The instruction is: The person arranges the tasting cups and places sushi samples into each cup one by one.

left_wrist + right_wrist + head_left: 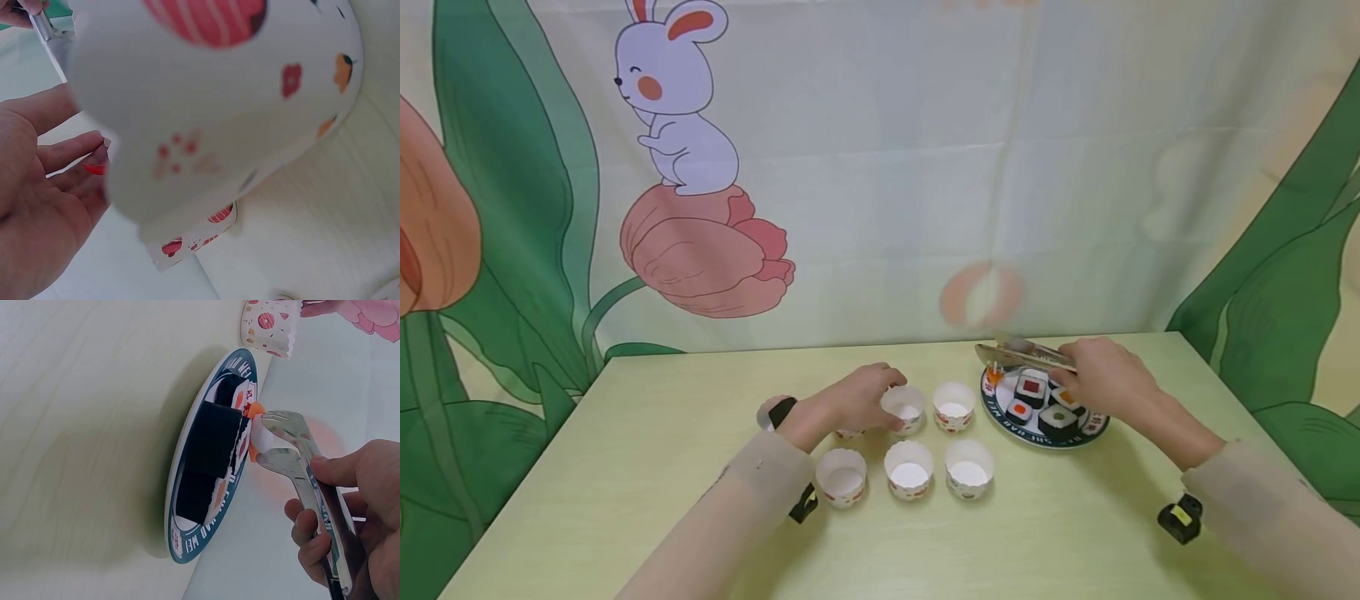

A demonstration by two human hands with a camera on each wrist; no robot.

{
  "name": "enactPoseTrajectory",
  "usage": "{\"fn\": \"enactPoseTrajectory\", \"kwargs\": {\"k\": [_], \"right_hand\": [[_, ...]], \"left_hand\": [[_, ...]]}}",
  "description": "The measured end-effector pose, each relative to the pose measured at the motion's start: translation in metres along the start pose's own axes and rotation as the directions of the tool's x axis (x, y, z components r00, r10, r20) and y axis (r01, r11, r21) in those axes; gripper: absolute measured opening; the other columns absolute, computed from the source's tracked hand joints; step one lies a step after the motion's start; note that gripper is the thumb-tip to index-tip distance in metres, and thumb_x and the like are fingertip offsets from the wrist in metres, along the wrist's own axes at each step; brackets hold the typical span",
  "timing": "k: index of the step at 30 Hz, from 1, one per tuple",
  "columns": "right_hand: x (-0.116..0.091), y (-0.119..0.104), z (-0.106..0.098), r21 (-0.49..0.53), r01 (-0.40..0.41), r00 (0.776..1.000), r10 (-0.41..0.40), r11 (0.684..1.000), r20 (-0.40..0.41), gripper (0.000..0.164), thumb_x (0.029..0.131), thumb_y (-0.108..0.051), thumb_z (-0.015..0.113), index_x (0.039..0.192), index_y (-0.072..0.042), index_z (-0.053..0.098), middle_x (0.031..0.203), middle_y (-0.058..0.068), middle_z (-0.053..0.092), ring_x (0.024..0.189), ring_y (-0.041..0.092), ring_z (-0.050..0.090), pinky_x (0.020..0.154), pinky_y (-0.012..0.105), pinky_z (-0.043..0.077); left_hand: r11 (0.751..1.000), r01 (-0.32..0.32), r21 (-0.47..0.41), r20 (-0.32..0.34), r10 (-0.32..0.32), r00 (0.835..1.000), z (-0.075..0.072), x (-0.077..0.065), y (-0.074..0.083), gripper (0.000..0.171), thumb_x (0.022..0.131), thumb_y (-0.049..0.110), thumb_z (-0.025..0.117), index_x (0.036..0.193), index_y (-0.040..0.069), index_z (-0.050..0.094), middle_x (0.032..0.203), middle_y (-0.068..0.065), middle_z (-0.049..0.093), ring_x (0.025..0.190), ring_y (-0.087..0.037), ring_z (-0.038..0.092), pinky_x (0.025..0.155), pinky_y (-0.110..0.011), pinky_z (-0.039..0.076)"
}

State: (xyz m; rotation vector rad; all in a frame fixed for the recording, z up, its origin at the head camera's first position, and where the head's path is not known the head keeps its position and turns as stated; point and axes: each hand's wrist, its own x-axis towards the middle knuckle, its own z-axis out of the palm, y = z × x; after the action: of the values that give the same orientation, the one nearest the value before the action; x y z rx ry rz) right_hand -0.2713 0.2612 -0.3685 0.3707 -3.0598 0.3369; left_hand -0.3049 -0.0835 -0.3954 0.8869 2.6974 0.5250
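Observation:
My left hand (867, 400) has its thumb and fingers at the left side of a white paper baking cup (906, 410), pinching it. In the left wrist view a blurred cup wall (206, 125) hides part of that hand (37, 200). My right hand (1108, 377) grips metal tongs (319, 500), which have spoon-like, slotted ends. Those ends stand apart at an orange-and-white sushi piece (260, 437) on the far left side of the plate (1030, 439). Several dark-wrapped sushi pieces (1032, 387) lie on this blue-rimmed plate.
More patterned paper cups stand in two rows: a front-left cup (841, 478), a front-middle cup (909, 471), a front-right cup (969, 470) and a back-right cup (954, 407). Others are partly behind my left arm. A printed cloth (880, 208) hangs behind the pale table (625, 500).

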Motion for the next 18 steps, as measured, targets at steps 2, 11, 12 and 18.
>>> {"fn": "enactPoseTrajectory", "kwargs": {"k": [2,11,12,18], "right_hand": [[0.0001,0.0019,0.0002,0.005,-0.005,1.000,0.005,1.000,0.001,0.028,0.098,-0.022,0.071,0.107,0.004,0.069,0.079,0.005,0.061,0.064,0.019,0.053,0.053,0.031,0.043],[-0.0018,0.0081,-0.0004,0.026,-0.023,1.000,0.023,0.999,0.006,0.038,0.095,-0.021,0.073,0.117,0.009,0.068,0.087,0.009,0.067,0.065,0.019,0.055,0.053,0.031,0.043],[-0.0021,0.0084,-0.0009,0.029,-0.024,1.000,0.024,0.999,0.006,0.038,0.095,-0.022,0.074,0.117,0.009,0.068,0.087,0.009,0.067,0.064,0.018,0.055,0.052,0.031,0.042],[-0.0045,0.0091,-0.0033,0.062,-0.030,0.999,0.028,0.998,0.032,0.029,0.096,-0.023,0.073,0.106,0.004,0.070,0.077,0.003,0.062,0.059,0.017,0.052,0.049,0.031,0.040]], "left_hand": [[1.000,0.000,-0.001,-0.001,0.000,1.000,-0.0004,0.0010,0.0008,0.060,0.091,0.021,0.081,0.140,-0.001,0.056,0.138,-0.015,0.057,0.128,-0.030,0.053,0.111,-0.043,0.040],[1.000,-0.005,-0.013,-0.006,0.005,1.000,-0.0008,0.0048,0.0017,0.060,0.090,0.020,0.082,0.140,-0.002,0.056,0.136,-0.016,0.059,0.125,-0.030,0.055,0.109,-0.043,0.042],[1.000,-0.005,-0.015,-0.008,0.005,1.000,-0.0009,0.0045,0.0019,0.061,0.090,0.020,0.082,0.140,-0.002,0.056,0.135,-0.016,0.059,0.125,-0.030,0.055,0.109,-0.043,0.042],[1.000,-0.010,-0.021,-0.011,0.010,1.000,-0.0015,0.0015,0.0025,0.061,0.090,0.018,0.082,0.140,-0.004,0.055,0.133,-0.016,0.060,0.123,-0.030,0.056,0.107,-0.043,0.044]]}}
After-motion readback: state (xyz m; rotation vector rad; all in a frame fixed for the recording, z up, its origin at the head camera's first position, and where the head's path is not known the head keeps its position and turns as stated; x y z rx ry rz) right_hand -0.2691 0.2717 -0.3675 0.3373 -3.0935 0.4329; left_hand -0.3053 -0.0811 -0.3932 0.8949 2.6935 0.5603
